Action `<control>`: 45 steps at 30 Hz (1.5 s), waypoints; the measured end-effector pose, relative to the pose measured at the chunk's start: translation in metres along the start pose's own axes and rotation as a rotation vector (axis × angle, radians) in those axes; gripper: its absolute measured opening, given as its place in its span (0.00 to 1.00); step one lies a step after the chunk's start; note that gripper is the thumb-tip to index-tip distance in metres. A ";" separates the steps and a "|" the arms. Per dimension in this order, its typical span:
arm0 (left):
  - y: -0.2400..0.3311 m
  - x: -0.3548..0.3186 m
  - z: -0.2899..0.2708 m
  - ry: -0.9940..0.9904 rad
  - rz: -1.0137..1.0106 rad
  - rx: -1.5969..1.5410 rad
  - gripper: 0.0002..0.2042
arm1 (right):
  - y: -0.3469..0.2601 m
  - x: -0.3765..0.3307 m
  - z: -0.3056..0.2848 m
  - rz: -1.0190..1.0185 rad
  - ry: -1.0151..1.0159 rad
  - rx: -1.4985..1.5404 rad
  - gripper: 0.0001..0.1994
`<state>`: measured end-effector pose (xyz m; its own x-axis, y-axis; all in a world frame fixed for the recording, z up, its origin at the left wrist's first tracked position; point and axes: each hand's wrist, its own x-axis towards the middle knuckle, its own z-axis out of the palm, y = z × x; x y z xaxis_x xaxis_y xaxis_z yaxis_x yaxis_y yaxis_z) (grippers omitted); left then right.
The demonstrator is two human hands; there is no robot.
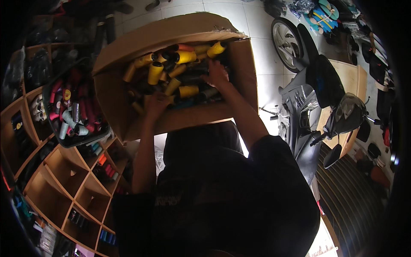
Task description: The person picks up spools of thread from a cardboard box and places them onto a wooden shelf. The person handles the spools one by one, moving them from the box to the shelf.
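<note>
A large open cardboard box (pixel 175 28) stands before me, holding many thread spools, mostly yellow with some dark ones. My left hand (pixel 159 102) reaches in over the near wall, low among the spools; its fingers are partly hidden in shadow. Close to it lies a yellow spool (pixel 173 86). Deeper in on the right is my right hand (pixel 218 73), thumb and fingers apart over dark spools, with no spool seen in its grasp. Just beyond its fingertips a bright yellow spool (pixel 216 49) leans. Another yellow spool (pixel 155 73) sits upright left of centre.
To the left, a black crate (pixel 81 141) holds red, pink and grey spools. Wooden pigeonhole shelves (pixel 55 188) with more spools run down the left side. A parked motorbike (pixel 299 107) is on the right, with a corrugated shutter-like surface (pixel 349 192) below it.
</note>
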<state>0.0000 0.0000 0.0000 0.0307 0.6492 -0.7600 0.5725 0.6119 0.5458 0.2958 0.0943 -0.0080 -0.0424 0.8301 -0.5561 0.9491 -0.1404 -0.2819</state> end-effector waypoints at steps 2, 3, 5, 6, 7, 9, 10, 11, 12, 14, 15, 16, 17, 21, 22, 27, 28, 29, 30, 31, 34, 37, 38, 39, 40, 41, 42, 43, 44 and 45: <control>0.012 0.003 0.004 0.046 0.091 -0.056 0.31 | -0.004 0.023 0.021 0.021 -0.064 -0.084 0.43; 0.006 -0.036 0.036 0.161 0.180 -0.012 0.30 | -0.001 -0.014 0.033 -0.039 -0.105 -0.089 0.41; 0.034 -0.047 0.044 0.483 0.508 0.138 0.29 | -0.031 -0.038 0.011 -0.188 -0.005 -0.062 0.36; 0.051 -0.046 0.040 0.536 0.601 0.250 0.29 | -0.043 -0.044 -0.004 -0.238 -0.088 -0.001 0.34; 0.064 -0.050 0.039 0.574 0.679 0.355 0.30 | -0.052 -0.057 -0.017 -0.278 -0.190 0.055 0.31; 0.071 -0.050 0.040 0.451 0.636 0.416 0.31 | -0.052 -0.065 -0.024 -0.325 -0.364 0.255 0.28; 0.071 -0.048 0.039 0.294 0.514 0.365 0.32 | -0.046 -0.065 -0.021 -0.332 -0.437 0.394 0.26; 0.070 -0.047 0.038 0.140 0.390 0.310 0.33 | -0.039 -0.064 -0.017 -0.339 -0.512 0.532 0.25; 0.061 -0.043 0.042 0.221 0.366 0.240 0.31 | -0.024 -0.052 -0.002 -0.351 -0.451 0.366 0.26; 0.033 -0.035 0.052 0.381 0.312 0.107 0.29 | 0.010 -0.014 0.035 -0.372 -0.326 0.045 0.27; 0.033 -0.039 0.045 0.333 0.276 -0.061 0.27 | 0.013 -0.008 0.029 -0.190 -0.288 0.029 0.28; 0.032 -0.045 0.038 0.285 0.240 -0.230 0.26 | 0.015 -0.004 0.024 -0.008 -0.248 0.012 0.29; 0.032 -0.051 0.033 0.237 0.204 -0.400 0.24 | 0.015 -0.003 0.023 -0.041 -0.232 -0.008 0.30; 0.041 -0.073 0.021 0.116 0.091 -0.802 0.20 | 0.005 -0.014 0.033 -0.116 -0.184 -0.163 0.34; 0.045 -0.077 0.021 0.113 0.069 -0.884 0.19 | -0.001 -0.019 0.035 -0.124 -0.174 -0.223 0.35; 0.051 -0.080 0.029 0.037 0.107 -1.316 0.23 | 0.008 -0.011 0.043 -0.101 -0.167 -0.022 0.37; 0.057 -0.081 0.028 0.034 0.145 -1.338 0.24 | 0.011 -0.009 0.042 -0.119 -0.164 0.018 0.37; 0.062 -0.083 0.026 0.029 0.182 -1.358 0.26 | 0.015 -0.011 0.042 -0.159 -0.143 0.161 0.37; 0.065 -0.084 0.025 0.007 0.210 -1.364 0.27 | 0.018 -0.015 0.038 -0.204 -0.121 0.301 0.36; 0.067 -0.085 0.023 -0.015 0.237 -1.369 0.29 | 0.021 -0.018 0.034 -0.247 -0.100 0.442 0.35; 0.084 -0.094 0.015 -0.093 0.318 -1.374 0.30 | 0.024 -0.026 0.005 -0.258 -0.291 0.771 0.35; 0.105 -0.103 0.010 -0.146 0.358 -1.388 0.31 | 0.028 -0.027 -0.010 -0.221 -0.374 0.836 0.37; 0.109 -0.104 0.009 -0.159 0.365 -1.396 0.31 | 0.029 -0.022 -0.007 -0.214 -0.391 0.886 0.37; 0.110 -0.104 0.010 -0.204 0.388 -1.404 0.30 | 0.030 -0.019 -0.003 -0.199 -0.409 0.939 0.37; 0.111 -0.103 0.011 -0.249 0.411 -1.413 0.30 | 0.033 -0.018 0.001 -0.185 -0.427 0.993 0.37; 0.112 -0.103 0.012 -0.294 0.433 -1.422 0.30 | 0.037 -0.019 0.005 -0.197 -0.276 0.651 0.37; 0.114 -0.105 0.013 -0.250 0.403 -1.413 0.30 | 0.035 -0.023 0.004 -0.207 -0.129 0.306 0.36; 0.117 -0.108 0.013 -0.205 0.374 -1.404 0.30 | 0.035 -0.026 0.003 -0.214 0.016 -0.041 0.35; 0.118 -0.110 0.014 -0.159 0.344 -1.395 0.31 | 0.041 -0.022 0.007 -0.196 -0.024 -0.222 0.35; 0.116 -0.112 0.016 -0.154 0.346 -1.412 0.30 | 0.050 -0.012 0.013 -0.177 -0.063 -0.401 0.35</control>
<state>0.0764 -0.0086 0.1428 0.1346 0.8547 -0.5014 -0.7412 0.4227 0.5215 0.3399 0.0705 -0.0256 -0.2224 0.7865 -0.5762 0.9710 0.2317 -0.0586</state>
